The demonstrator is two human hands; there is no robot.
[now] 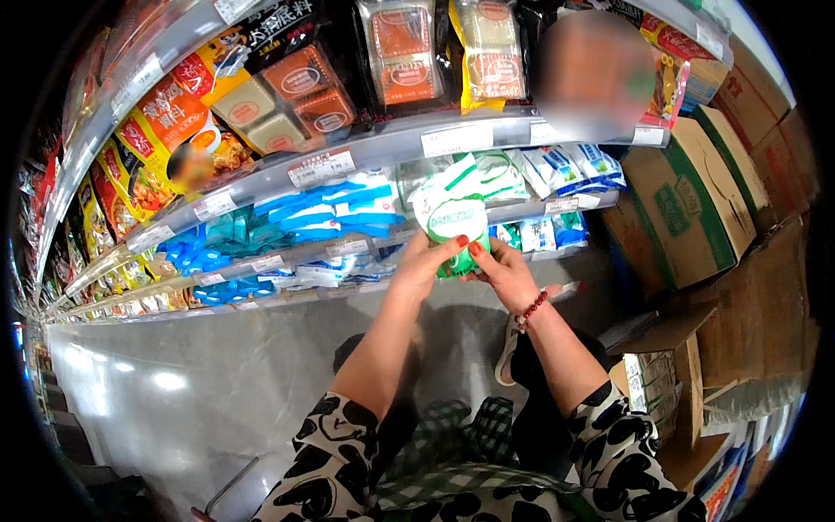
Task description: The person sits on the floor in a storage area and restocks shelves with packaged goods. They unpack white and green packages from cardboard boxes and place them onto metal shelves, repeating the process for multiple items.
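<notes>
Between both hands I hold a white and green plastic packet (457, 224) in front of the shelves; its contents cannot be made out. My left hand (424, 263) is closed on its left lower side, thumb on the front. My right hand (504, 271) grips the lower right corner, its thumb also on the front and the fingers partly hidden behind. A dark red bead bracelet (532, 311) circles my right wrist. Right behind the packet, similar green and white packets (503, 177) lie on the shelf. Blue and white packets (335, 209) lie to their left.
Above, a shelf holds packs of block-shaped seasoning (398, 54) and yellow sauce packets (165, 130). Shelf edges (374, 155) with price tags jut out ahead. Cardboard boxes (683, 200) stack up on the right, an open one (665, 383) lower down. Grey floor (209, 383) stretches below left.
</notes>
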